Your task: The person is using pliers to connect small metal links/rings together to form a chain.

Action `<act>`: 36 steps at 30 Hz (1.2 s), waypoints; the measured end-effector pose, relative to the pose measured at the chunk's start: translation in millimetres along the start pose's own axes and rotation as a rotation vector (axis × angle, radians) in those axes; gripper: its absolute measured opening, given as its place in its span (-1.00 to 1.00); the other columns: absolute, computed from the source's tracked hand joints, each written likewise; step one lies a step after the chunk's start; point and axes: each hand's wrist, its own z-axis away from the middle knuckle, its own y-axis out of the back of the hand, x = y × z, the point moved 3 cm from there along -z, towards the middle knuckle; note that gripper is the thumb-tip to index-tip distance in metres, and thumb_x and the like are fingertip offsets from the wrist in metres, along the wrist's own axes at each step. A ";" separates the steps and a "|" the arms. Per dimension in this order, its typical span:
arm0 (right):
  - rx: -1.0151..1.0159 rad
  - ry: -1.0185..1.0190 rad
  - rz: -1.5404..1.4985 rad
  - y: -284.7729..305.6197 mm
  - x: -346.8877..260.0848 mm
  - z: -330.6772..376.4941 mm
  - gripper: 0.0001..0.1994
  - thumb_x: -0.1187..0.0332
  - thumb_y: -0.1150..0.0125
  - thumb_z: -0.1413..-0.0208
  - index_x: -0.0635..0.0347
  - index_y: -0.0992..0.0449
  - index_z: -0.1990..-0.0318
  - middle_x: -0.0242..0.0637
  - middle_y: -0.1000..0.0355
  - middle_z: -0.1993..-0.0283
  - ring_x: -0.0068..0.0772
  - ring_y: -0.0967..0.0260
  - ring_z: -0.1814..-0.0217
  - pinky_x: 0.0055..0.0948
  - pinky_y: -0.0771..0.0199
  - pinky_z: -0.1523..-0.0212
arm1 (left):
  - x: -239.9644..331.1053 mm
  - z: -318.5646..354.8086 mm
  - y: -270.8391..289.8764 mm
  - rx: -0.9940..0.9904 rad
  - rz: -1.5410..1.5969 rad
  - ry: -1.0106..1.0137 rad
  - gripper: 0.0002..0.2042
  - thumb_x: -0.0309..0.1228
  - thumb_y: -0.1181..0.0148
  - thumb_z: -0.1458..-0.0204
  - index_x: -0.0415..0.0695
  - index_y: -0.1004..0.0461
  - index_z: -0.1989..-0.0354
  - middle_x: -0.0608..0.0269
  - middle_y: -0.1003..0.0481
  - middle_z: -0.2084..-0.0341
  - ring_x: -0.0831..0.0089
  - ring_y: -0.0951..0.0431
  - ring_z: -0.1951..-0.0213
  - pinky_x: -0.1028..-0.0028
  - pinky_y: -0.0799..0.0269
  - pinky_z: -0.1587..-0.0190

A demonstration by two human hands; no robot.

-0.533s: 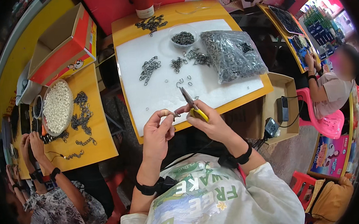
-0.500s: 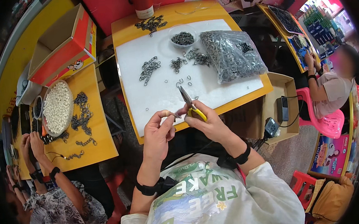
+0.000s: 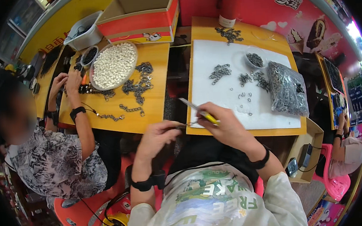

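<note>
My left hand (image 3: 157, 139) is closed, its thumb and forefinger pinching a short dark piece of chain (image 3: 186, 125) at the table's near edge. Wrapped round yellow-handled pliers (image 3: 210, 118), my right hand (image 3: 224, 124) has its fingertips close to the chain's other end. The pliers' metal jaws point up and left, away from the chain. Beyond my hands, several loose rings (image 3: 242, 95) lie on a white sheet (image 3: 214, 104). Farther back are dark chain pieces (image 3: 220, 73), a small heap of metal parts (image 3: 244, 79) and a clear tub of dark rings (image 3: 254, 60).
A clear bag of metal rings (image 3: 288, 89) covers the sheet's right side. At left, a co-worker's hands (image 3: 73, 81) work beside a bowl of white beads (image 3: 114, 65) and dark chains (image 3: 137, 88). An open carton (image 3: 138, 17) stands behind; a red bottle (image 3: 229, 6) is at the back.
The view has swung left, so the tables sit farther right in the picture. My hands are now at the sheet's near left corner, and the pliers' jaws tilt more to the left.
</note>
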 end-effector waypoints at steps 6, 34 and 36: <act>-0.038 0.102 0.032 -109.4 24.5 -77.7 -0.79 0.49 -0.17 -0.04 0.27 -0.38 0.15 0.05 -0.43 0.26 0.19 -0.38 0.17 -0.08 -0.39 0.23 | 13.1 9.1 115.1 0.423 -0.505 -0.278 -0.83 -0.64 -0.19 0.04 -0.32 -0.54 0.24 0.23 -0.49 0.32 0.52 -0.48 0.29 0.53 -0.36 0.21; 0.514 -0.397 1.054 107.5 150.0 107.1 -0.46 0.29 -0.14 -0.08 0.28 -0.24 -0.22 -0.11 -0.26 -0.06 -0.07 -0.17 -0.13 -0.11 -0.12 -0.13 | -4.4 -114.7 -84.5 0.180 -0.841 -0.543 -0.85 -0.59 -0.23 0.06 -0.32 -0.54 0.28 -0.02 -0.48 0.38 0.11 -0.52 0.37 0.35 -0.44 0.26; 0.530 -0.391 1.112 104.5 154.2 111.4 -0.43 0.27 -0.15 -0.09 0.28 -0.22 -0.24 -0.11 -0.25 -0.11 -0.06 -0.15 -0.17 -0.09 -0.08 -0.17 | -3.6 -116.0 -90.5 0.168 -0.869 -0.547 -0.86 -0.60 -0.23 0.07 -0.32 -0.53 0.30 -0.02 -0.47 0.39 0.10 -0.51 0.37 0.34 -0.43 0.26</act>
